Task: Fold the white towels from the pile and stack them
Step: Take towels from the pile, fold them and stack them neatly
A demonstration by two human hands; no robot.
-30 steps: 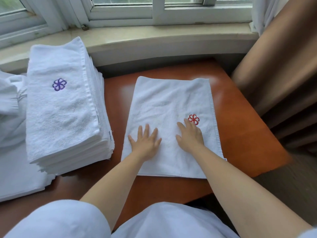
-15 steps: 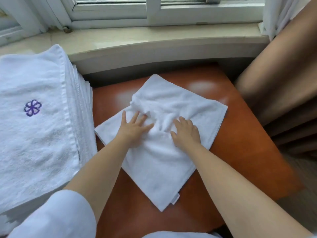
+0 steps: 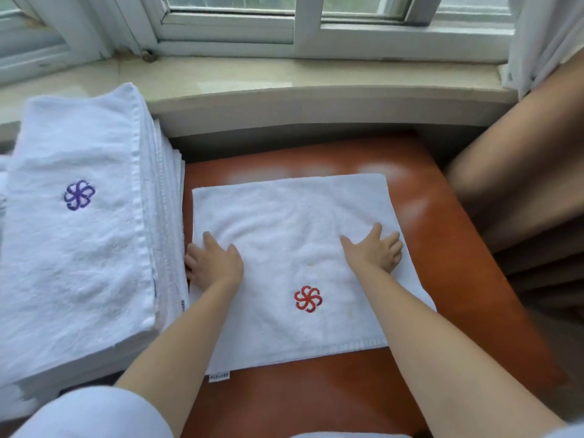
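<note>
At the left edge of the worktop [image 3: 474, 311] stands the stack of folded towels [image 3: 79, 235], its top one marked with a purple flower, and its right side comes just beside the towel that is being worked. The left hand [image 3: 213, 263] lies flat with straight fingers on the left border of this folded towel [image 3: 294, 248], close against the stack. The towel rests in the middle of the worktop, its red flower [image 3: 308, 298] turned toward the near edge, and its long axis seems to run from the near edge to the far edge by the windowsill [image 3: 316, 74]. The right hand [image 3: 376, 251] is also spread flat on the right border, holding nothing. I judge the stack lies directly to the left, so the left hand is nearer to it for the transfer
</note>
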